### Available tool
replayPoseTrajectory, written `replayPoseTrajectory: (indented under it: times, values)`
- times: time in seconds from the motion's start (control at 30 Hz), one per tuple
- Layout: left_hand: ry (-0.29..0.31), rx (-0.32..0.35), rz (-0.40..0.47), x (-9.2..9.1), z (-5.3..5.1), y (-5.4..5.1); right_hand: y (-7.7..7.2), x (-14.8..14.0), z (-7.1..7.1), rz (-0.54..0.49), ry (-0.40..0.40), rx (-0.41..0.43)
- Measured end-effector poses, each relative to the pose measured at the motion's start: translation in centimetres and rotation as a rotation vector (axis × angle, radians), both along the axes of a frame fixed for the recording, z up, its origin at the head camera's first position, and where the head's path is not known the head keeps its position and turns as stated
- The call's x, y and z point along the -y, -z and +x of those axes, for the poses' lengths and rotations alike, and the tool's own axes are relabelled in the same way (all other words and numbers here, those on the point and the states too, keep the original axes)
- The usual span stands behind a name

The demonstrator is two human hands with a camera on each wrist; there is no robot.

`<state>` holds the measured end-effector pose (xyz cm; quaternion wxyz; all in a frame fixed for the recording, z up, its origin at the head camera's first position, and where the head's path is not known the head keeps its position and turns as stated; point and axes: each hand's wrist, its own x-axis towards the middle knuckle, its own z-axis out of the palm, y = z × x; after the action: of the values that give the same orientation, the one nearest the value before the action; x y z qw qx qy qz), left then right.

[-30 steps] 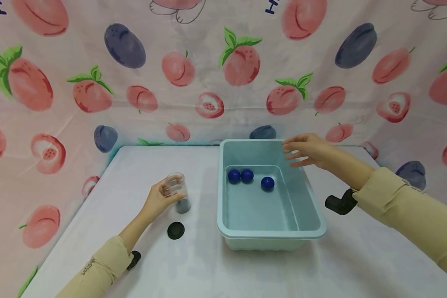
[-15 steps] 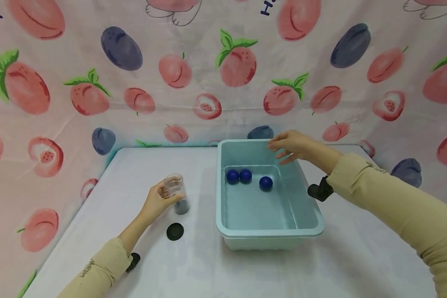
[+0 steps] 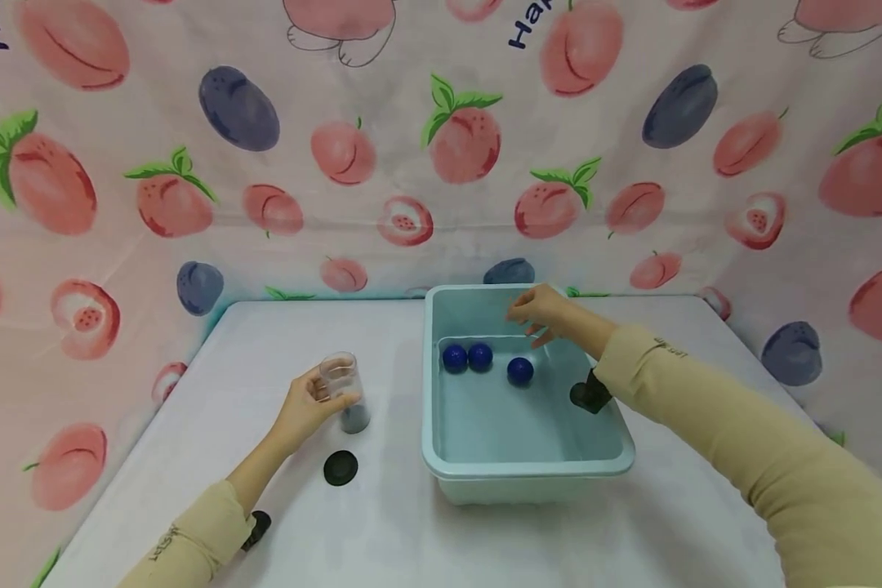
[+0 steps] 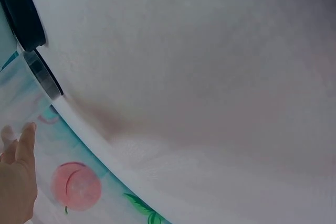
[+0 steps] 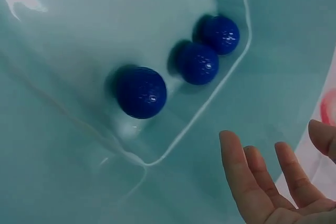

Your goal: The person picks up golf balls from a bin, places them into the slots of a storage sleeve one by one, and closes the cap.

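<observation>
- Clear container [image 3: 341, 376], apparently upright on the worktop [image 3: 382, 531], is gripped by the left hand [image 3: 301, 412] — likely for steadiness, with a black disc [image 3: 340, 468] laid near it
- Over the bin [image 3: 522, 469] the right hand [image 3: 547, 314] is held, nothing grasped; three blue balls [image 3: 519, 371] are penned inside, presumably against rolling
- By the right wrist view its fingers [image 5: 234, 166] are shown spread — overlapped in the head view

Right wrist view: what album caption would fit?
Right hand, fingers apart, above a tub with three blue balls.
</observation>
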<state>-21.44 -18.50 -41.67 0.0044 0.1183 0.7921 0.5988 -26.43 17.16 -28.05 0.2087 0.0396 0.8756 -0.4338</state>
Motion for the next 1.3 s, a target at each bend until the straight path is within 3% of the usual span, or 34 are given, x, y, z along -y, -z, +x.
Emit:
replayPoseTrajectory:
  times: [0.2,0.4,0.97,1.3]
  values:
    - [-0.024,0.003,-0.032,0.5,0.2,-0.1,1.0,0.3,-0.5,0.027,0.023,-0.013]
    - [0.004,-0.018,0.037,0.4,-0.2,-0.1,1.6,0.2,-0.6,0.083,0.031,-0.040]
    - [0.002,-0.004,0.017,0.2,0.0,0.1,3.6,1.4,-1.3,0.273,0.014,-0.077]
    - [-0.016,0.010,-0.002,0.1,0.0,0.0,5.8,0.8,-2.3,0.407,0.013,-0.097]
